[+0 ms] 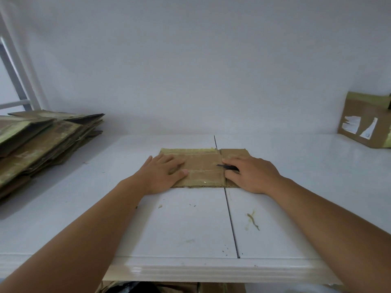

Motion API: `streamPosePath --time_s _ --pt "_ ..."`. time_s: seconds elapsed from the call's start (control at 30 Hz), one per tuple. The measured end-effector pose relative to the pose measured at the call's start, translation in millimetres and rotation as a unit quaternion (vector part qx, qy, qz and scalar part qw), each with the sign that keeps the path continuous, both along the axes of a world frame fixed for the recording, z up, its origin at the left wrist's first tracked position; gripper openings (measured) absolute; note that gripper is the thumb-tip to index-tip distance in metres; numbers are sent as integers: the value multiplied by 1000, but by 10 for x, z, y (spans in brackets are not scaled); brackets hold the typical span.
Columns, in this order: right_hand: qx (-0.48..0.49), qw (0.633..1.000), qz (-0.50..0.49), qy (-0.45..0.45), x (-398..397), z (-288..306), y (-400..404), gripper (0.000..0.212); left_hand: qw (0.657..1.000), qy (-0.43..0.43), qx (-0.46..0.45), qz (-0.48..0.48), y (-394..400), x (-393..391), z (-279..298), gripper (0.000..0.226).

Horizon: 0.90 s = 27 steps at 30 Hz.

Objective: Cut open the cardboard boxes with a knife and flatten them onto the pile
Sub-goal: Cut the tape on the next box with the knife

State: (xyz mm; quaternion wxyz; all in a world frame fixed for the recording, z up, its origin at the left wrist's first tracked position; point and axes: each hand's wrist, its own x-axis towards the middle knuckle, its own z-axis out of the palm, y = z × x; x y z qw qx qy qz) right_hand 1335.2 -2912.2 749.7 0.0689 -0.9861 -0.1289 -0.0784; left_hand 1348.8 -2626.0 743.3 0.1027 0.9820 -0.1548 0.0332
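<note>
We reach both bare forearms forward, angled toward each other. Our left hand (164, 173) lies palm down, its fingers (176, 161) straight and spread, the thumb stretched out to the right. Our right hand (252, 173) lies knuckles up, its fingers (230, 160) bent around a dark knife (227, 166).

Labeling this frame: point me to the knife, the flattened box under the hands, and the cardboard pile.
knife (227, 166), head view, dark blade beside the right hand's fingers.
flattened box (203, 166), head view, taped top face between the hands.
cardboard pile (42, 142), head view, top sheets at left.
</note>
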Motion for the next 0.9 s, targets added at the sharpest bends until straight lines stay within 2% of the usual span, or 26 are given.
streamPosePath --time_s 0.07,0.2,0.3,0.43,0.53,0.7,0.8,0.9 --pt "6 1000 12 -15 2 -16 23 50 1000 3 2 0 -2 6 -28 61" --pt "-7 1000 25 -13 31 -36 63 49 998 64 22 3 -41 41 -59 69" --pt "6 999 32 -27 -14 -13 70 46 998 59 9 6 -31 35 -60 73" --pt "5 995 24 -101 -54 21 100 28 998 64 0 13 -27 35 -61 90" --pt "14 989 9 -150 -9 37 89 18 998 65 -8 19 -17 59 -73 90" --pt "12 995 70 -68 16 -35 94 29 997 68 -9 21 -10 64 -87 90" --pt "73 993 82 -34 25 -48 107 27 997 71 -13 27 -17 50 -59 89" --pt "92 992 83 -30 19 -54 95 27 998 63 -12 24 -41 -8 -40 92"
